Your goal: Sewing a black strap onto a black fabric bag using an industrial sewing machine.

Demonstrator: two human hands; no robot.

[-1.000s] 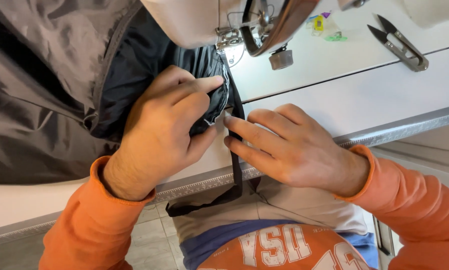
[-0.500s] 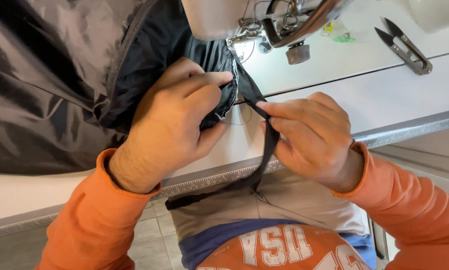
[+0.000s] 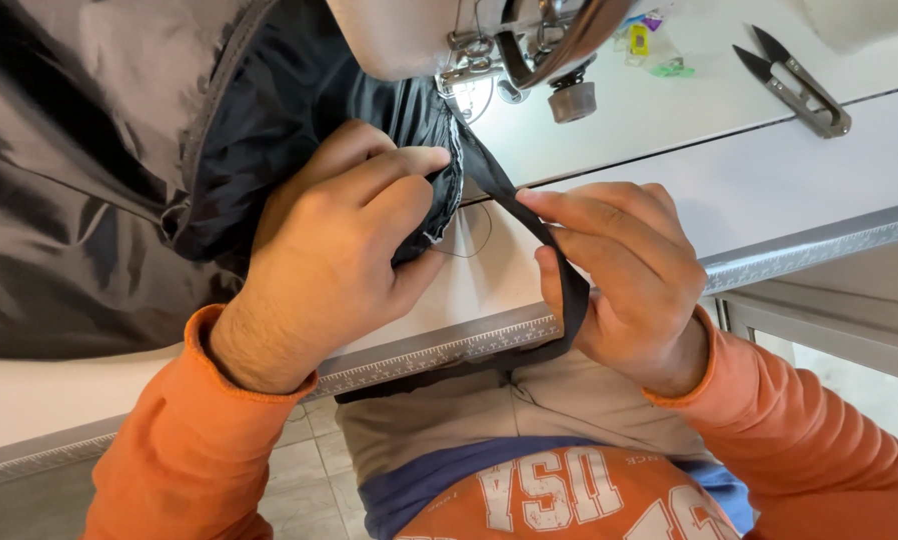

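Left hand [image 3: 334,235] grip pinches the shiny black fabric piece [image 3: 119,170] at its stitched edge, near the white worktop [image 3: 769,190] front edge. Right hand [image 3: 624,275] grip closed on the narrow black binding strip [image 3: 529,215], which trails over that edge. Metal thread snips [image 3: 794,80] at the far right.

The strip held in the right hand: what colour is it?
Black, plain; the strip shows best in the head view, pinched by the right hand.

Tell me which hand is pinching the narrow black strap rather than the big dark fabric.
The right hand: its fingers pinch the narrow black strap running from the sewing machine. The left hand grips the dark fabric's bunched edge instead.
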